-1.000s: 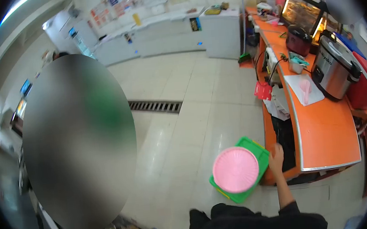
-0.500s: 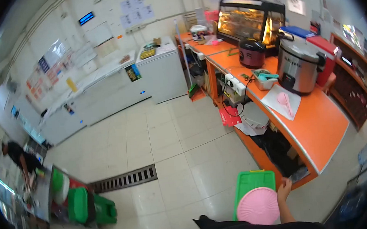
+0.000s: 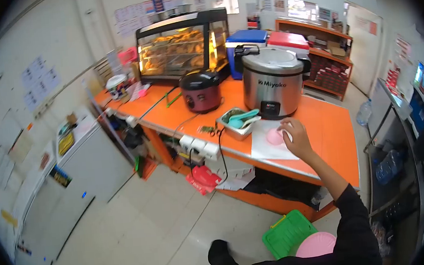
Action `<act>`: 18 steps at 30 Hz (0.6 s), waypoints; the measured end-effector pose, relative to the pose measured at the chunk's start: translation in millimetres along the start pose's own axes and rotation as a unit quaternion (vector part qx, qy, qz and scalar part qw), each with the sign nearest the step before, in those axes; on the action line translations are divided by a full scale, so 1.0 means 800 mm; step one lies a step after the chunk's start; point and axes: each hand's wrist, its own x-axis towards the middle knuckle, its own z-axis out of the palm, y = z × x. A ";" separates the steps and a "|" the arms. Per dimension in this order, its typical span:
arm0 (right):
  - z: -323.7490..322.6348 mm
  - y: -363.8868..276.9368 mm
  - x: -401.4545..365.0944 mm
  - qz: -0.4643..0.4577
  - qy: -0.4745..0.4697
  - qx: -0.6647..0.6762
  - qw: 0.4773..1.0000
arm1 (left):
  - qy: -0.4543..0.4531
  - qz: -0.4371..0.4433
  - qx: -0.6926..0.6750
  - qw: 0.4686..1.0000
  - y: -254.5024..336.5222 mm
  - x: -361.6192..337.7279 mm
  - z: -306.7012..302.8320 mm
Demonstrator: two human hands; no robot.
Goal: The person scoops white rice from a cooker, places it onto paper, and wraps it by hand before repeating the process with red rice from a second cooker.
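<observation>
My right hand (image 3: 297, 137) reaches out over the orange counter, its bent fingers apart and right at a pink ladle (image 3: 274, 136). The ladle's round bowl lies on a sheet of white paper (image 3: 264, 152); its handle is largely hidden behind the hand. Just left of the paper is a metal container (image 3: 237, 131) with a turquoise scoop (image 3: 243, 115) and other utensils in it. Behind my hand stands a large steel Miyako rice cooker (image 3: 272, 84), lid down. My left hand is out of view.
A smaller dark rice cooker (image 3: 201, 92) and a lit glass food warmer (image 3: 182, 47) stand farther back on the orange counter (image 3: 324, 122). Power sockets (image 3: 199, 147) line its edge. On the floor below are a green lidded box (image 3: 289, 234) and a pink round lid (image 3: 316, 244).
My view has swung right and closer to the counter. My right hand has risen from beside the pink lid to the ladle on the paper. My left hand has left the view.
</observation>
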 end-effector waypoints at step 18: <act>0.284 0.400 0.487 -0.130 -0.058 -0.247 0.958 | -0.008 0.139 -0.224 0.965 0.743 0.445 0.014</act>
